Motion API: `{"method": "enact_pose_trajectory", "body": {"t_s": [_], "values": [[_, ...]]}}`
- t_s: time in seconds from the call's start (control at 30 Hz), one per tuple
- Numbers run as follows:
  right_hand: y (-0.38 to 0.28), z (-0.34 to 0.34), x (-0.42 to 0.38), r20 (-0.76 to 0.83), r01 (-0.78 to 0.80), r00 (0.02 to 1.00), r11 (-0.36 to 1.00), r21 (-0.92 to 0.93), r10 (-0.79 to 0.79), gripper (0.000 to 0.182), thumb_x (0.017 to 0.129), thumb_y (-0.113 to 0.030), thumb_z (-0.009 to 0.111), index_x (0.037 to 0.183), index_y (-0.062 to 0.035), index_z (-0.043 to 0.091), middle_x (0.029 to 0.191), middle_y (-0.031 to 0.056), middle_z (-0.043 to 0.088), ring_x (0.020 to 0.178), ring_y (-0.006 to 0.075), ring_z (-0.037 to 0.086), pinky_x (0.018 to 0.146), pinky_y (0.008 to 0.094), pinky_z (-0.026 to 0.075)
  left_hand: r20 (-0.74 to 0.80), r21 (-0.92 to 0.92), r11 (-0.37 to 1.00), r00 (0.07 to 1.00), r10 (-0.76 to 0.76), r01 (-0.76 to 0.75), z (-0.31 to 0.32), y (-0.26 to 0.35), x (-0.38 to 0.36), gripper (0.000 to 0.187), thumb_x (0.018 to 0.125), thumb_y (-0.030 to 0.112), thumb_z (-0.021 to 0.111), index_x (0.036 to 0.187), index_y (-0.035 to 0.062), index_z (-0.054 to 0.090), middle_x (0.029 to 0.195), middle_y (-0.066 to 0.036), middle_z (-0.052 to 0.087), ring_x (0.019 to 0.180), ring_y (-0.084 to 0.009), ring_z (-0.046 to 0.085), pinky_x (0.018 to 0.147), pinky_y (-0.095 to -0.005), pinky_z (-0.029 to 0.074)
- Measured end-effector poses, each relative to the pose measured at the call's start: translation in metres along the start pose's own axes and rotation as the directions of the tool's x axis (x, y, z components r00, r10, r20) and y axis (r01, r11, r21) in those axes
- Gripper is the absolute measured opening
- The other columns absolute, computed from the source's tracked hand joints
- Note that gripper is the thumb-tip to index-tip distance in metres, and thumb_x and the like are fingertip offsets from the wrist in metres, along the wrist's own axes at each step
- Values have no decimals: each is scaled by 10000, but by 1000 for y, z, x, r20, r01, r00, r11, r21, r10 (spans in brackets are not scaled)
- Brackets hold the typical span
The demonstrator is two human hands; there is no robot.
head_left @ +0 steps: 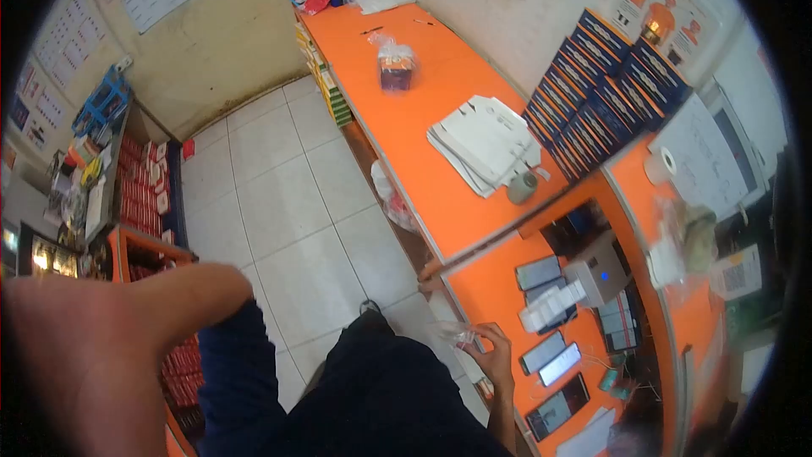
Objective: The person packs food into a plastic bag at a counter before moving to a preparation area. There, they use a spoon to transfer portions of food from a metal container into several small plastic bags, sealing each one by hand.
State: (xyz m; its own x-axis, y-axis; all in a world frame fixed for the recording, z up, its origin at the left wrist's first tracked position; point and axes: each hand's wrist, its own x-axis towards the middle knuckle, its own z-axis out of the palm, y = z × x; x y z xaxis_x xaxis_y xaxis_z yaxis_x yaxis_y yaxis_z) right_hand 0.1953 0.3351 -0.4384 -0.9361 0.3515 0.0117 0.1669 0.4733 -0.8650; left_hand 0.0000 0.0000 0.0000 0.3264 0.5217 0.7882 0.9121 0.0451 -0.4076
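My right hand point(493, 354) is at the edge of the lower orange counter point(474, 296), its fingers closed on a small, crumpled clear plastic bag point(452, 333). What the bag contains, if anything, is too blurred to make out. My left arm is bent up close to the camera, and my left hand point(80, 355) is a large blurred shape at the lower left with its fingers hidden. Close to my right hand, several phones point(559, 364) lie on the counter.
A long orange counter point(338, 42) holds a bagged box point(396, 72), stacked white bags point(482, 140) and a twine spool point(523, 187). Dark blue boxes point(592, 93) are stacked at right. A printer point(599, 269) stands among the phones. Shelves of red boxes point(139, 186) line the left; tiled floor point(296, 195) lies between.
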Motion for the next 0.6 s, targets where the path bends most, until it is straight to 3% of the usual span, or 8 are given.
{"method": "enact_pose_trajectory", "body": {"t_s": [0.07,0.1,0.13,0.17,0.2,0.33,0.47,0.6], "values": [[-12,38,54,-14,-10,1000,1000,3,10,403,706,-81,913,1083,-58,771,1013,97,712,949,241,681,857,354,542,-510,-55,992,851,-128,117,-2,-56,-150,464,945,425,446,1159,71,655,1070,-132,634,973,-265,557,865,-477,428],[-19,57,80,-18,-18,1000,1000,7,19,392,723,-82,904,1090,-59,770,1013,96,710,942,233,678,854,349,542,-370,-334,938,903,-221,92,36,-101,-158,399,936,412,460,1003,58,632,960,-129,630,952,-249,550,803,-458,430],[-27,72,103,-10,-22,1000,999,43,23,389,743,-94,896,1108,-65,768,1013,89,709,926,216,670,847,339,543,-747,39,863,589,-309,504,110,-131,-186,394,978,402,438,995,48,610,964,-109,630,866,-263,562,796,-424,451],[-39,86,124,-22,-51,998,997,56,52,389,743,-94,896,1108,-65,768,1013,89,709,926,216,670,847,339,543,-419,187,726,722,-551,662,141,-154,-193,256,980,211,525,1078,8,647,1034,-93,650,985,-221,599,863,-373,502],[-53,98,148,-12,-53,998,996,73,54,391,748,-102,895,1117,-72,768,1012,85,709,922,211,668,844,337,543,-288,-403,578,502,-816,709,193,-177,-195,163,983,81,583,1116,14,648,1026,-65,642,953,-194,612,867,-332,500],[-56,148,239,13,-42,999,994,99,41,390,769,-126,887,1139,-93,767,1022,81,711,933,216,669,839,340,543,624,-442,-346,7,-781,828,368,-304,-324,359,962,287,710,1204,33,631,1060,-46,656,964,-137,611,797,-290,504],[-20,205,325,-39,-124,990,974,190,133,366,771,-131,889,1113,-89,765,1016,88,709,934,227,672,833,343,537,815,-86,-380,-154,-559,921,572,-397,-451,774,864,508,761,1413,27,505,1301,-137,598,1184,-231,577,979,-377,500],[-30,227,431,-182,-257,939,948,189,291,365,763,-103,881,1106,-78,760,1000,96,704,919,231,669,808,338,531,392,261,-465,-534,-749,846,735,-479,-496,1161,713,644,819,1557,39,301,1495,-238,410,1341,-378,451,1085,-443,436]]}}
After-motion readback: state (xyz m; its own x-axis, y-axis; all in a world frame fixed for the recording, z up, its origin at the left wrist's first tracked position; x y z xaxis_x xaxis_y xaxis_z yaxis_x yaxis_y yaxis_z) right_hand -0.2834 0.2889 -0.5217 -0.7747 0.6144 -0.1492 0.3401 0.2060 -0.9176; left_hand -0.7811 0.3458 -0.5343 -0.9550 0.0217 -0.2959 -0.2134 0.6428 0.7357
